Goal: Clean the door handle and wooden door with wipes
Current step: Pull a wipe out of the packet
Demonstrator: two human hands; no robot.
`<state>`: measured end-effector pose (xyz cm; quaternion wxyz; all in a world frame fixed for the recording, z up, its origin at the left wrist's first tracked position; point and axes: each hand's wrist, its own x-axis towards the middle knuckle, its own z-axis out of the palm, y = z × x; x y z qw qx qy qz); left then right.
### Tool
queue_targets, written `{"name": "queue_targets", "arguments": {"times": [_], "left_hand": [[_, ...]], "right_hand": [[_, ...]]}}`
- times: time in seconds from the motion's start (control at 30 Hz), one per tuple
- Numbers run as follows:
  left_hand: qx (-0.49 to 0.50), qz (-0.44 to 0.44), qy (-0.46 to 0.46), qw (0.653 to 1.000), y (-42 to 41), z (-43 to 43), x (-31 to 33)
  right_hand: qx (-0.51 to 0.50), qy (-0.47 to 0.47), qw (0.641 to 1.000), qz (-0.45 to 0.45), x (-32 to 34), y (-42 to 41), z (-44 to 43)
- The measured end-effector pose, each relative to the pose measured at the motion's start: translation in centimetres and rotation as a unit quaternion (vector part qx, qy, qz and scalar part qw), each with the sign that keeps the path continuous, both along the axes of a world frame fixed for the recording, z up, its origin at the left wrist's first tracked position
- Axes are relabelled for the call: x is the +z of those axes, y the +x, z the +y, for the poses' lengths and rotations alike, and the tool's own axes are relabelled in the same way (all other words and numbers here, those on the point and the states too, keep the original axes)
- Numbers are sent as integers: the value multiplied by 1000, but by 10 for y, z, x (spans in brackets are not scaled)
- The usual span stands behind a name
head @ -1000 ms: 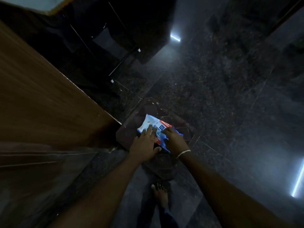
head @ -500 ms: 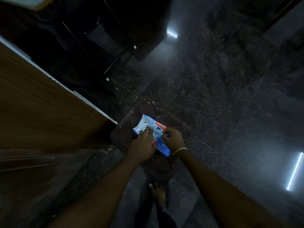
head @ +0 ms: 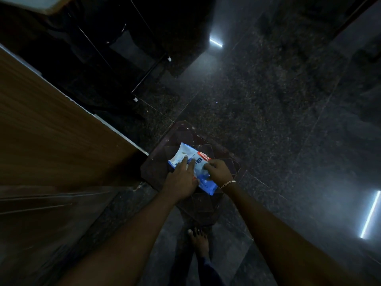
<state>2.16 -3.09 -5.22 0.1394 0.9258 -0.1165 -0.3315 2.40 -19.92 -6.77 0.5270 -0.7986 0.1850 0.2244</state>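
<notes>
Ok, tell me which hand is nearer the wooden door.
Left. The left hand rests on the wipes pack, on the side toward the wooden door; the right hand pinches the pack's other side, farther from the door.

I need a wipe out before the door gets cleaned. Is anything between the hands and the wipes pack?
Nothing visible. The left hand presses flat on the wipes pack, and the right hand pinches its top face. The pack lies on a dark patterned mat beside the wooden door.
</notes>
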Motion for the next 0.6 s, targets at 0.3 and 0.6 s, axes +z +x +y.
{"name": "queue_targets", "arguments": {"times": [0.3, 0.6], "left_hand": [[-18, -67, 22, 997, -3, -1, 4], [276, -35, -314, 907, -17, -8, 84]], "right_hand": [[-118, 127, 983, 60, 13, 4, 2], [-70, 204, 976, -33, 79, -18, 3]]}}
